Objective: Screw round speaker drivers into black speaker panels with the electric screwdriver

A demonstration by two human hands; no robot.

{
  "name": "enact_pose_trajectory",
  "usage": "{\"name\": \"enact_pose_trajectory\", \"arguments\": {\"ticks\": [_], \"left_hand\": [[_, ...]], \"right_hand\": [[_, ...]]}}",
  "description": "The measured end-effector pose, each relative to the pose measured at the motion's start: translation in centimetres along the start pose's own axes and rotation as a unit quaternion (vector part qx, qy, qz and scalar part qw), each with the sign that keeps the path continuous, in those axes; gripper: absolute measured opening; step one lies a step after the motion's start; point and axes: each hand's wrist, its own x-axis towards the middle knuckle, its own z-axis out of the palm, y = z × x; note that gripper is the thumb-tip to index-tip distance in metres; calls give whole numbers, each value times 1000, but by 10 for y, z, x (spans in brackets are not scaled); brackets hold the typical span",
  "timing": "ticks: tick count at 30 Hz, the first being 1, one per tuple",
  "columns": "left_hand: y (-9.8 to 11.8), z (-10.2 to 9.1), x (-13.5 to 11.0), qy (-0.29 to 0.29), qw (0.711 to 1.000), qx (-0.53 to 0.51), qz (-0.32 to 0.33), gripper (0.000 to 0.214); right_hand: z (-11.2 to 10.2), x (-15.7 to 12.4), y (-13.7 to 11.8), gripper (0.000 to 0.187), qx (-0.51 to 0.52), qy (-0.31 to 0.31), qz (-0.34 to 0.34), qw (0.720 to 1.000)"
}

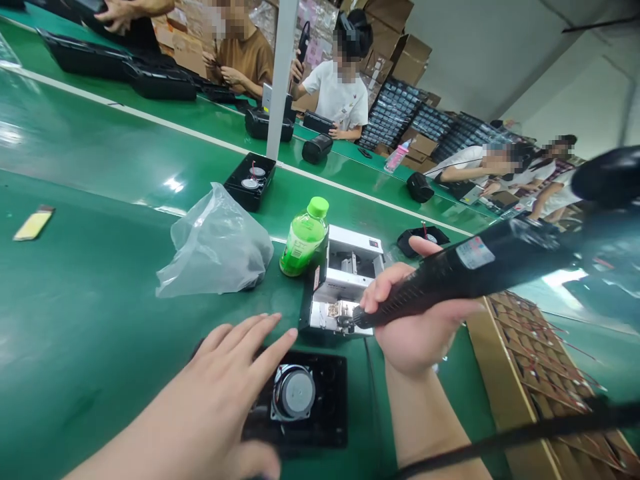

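My right hand (417,313) is wrapped round a black electric screwdriver (480,267), its tip lowered into a small white metal box (345,283) on the green bench. My left hand (225,380) lies flat with fingers stretched out on a black speaker panel (320,407). A round silver speaker driver (294,393) sits in that panel just right of my fingers. The screwdriver's cable runs off to the lower right.
A green bottle (303,237) and a crumpled clear plastic bag (215,247) stand beside the box. A cardboard tray of small parts (540,360) lies at right. More black speaker panels (250,180) ride the green conveyor (100,147). Several people work across it.
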Motion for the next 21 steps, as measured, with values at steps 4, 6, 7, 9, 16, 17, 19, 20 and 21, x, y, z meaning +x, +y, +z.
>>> {"name": "enact_pose_trajectory", "arguments": {"ticks": [4,6,7,9,16,17,19,20,21], "left_hand": [[13,-11,2,-127,991,6,-49,118],[24,-9,4,-141,989,8,-39,106],[28,-6,5,-142,990,7,-23,104],[32,2,5,-149,989,6,4,100],[23,6,1,-96,994,-40,27,103],[23,5,1,-70,996,-46,34,96],[25,8,4,-22,997,-44,55,72],[26,10,6,-3,997,-40,65,60],[27,13,8,8,997,-36,74,51]], "right_hand": [[-3,1,4,81,11,16,10,1000],[-3,-6,4,79,17,12,32,999],[-4,-10,4,78,21,9,43,999],[-6,-18,0,78,27,8,61,998],[-26,-21,-41,86,45,51,52,996],[-27,-22,-47,82,54,50,61,995],[-29,-28,-59,70,65,64,70,993],[-28,-33,-65,63,63,79,71,992],[-28,-40,-69,55,57,95,71,991]]}}
